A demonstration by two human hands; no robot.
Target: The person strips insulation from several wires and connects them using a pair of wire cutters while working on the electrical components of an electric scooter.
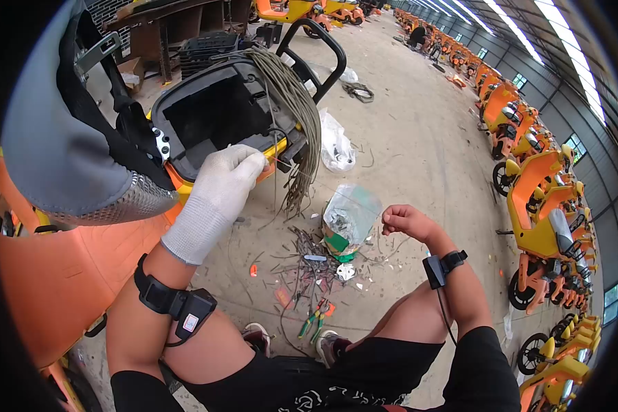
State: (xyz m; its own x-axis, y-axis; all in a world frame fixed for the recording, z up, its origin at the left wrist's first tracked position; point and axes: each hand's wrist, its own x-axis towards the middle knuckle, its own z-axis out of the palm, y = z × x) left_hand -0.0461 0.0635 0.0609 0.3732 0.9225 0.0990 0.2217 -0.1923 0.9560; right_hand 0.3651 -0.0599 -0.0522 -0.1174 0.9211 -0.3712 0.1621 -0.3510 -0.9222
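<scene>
My left hand (228, 180), in a white knit glove, is closed beside the yellow-orange body edge (276, 152) of a scooter. Whatever its fingertips pinch is hidden. Just ahead of it lies the open black storage compartment (216, 113), under a raised seat (82, 144). A thick bundle of grey-green cords (292, 103) drapes over the compartment's right side and hangs toward the floor. My bare right hand (406, 221) hovers over the floor to the right, its fingers curled together. Anything in its grip is too small to make out.
A plastic bag (350, 213) of scraps stands on the floor between my hands. Cord clippings (307, 250) and pliers (312, 321) lie near my feet. Another white bag (336, 141) sits behind. Rows of orange-yellow scooters (539, 213) line the right side.
</scene>
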